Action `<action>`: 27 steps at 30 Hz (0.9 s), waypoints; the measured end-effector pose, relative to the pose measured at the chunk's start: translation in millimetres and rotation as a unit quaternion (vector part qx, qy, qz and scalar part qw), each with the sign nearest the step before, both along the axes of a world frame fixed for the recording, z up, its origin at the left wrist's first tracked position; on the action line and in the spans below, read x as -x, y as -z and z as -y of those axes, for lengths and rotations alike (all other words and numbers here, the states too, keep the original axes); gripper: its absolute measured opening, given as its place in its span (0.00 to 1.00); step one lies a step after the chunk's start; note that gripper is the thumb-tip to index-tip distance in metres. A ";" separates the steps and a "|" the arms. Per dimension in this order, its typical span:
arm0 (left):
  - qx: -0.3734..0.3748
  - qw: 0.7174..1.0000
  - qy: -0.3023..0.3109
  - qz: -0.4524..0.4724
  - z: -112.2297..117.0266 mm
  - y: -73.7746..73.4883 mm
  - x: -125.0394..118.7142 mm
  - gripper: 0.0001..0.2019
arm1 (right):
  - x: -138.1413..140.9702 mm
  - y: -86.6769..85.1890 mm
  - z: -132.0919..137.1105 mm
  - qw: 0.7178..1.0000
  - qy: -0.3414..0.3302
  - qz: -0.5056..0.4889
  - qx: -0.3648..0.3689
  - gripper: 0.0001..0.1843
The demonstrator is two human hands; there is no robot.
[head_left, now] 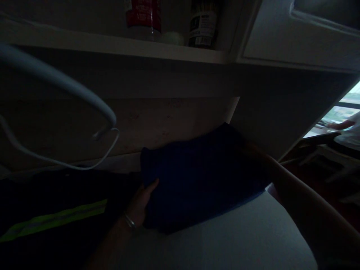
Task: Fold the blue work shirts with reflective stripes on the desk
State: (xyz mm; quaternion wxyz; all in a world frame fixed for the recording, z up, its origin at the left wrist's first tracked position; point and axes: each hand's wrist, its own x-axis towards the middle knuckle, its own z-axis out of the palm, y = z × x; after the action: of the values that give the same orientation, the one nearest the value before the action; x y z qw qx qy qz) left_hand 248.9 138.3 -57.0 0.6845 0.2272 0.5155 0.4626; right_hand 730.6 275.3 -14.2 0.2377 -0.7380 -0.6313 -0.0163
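A folded dark blue cloth (194,183), perhaps a garment, is tilted inside a dim cupboard. My left hand (142,200), with a bracelet at the wrist, grips its left edge, thumb on top and the other fingers underneath, out of sight. At the cloth's right end is my right hand (257,155), closed on that edge as far as the deep shadow lets me see. Left of the cloth lies a dark garment (118,187) with a yellow-green reflective strip (56,219).
A white hanger (70,82) hangs close at the left. Above runs a shelf edge (112,48) bearing a red-labelled bottle (143,17) and a dark labelled container (203,28). A cupboard side panel (270,108) stands right; beyond it, another person's arm (343,125) shows by a window.
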 end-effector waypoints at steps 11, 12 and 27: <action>-0.071 0.976 0.047 -0.202 7.1 102.2 -16.0 0.23 | 57.5 102.7 78.7 0.980 -0.029 0.188 0.062 0.26; -0.082 0.965 0.057 -0.241 9.6 100.8 -14.0 0.25 | 57.9 114.9 83.3 0.978 -0.022 0.171 0.119 0.26; -0.119 0.671 0.157 -0.715 245.5 77.3 96.6 0.20 | 204.4 106.1 136.3 0.981 -0.149 -0.080 0.099 0.25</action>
State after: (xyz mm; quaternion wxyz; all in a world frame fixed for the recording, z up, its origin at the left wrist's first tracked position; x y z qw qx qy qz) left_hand 152.3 -107.2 -134.4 0.1361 0.6459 0.7443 0.1018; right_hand 526.2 139.0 -120.4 0.2129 -0.6543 -0.7119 0.1406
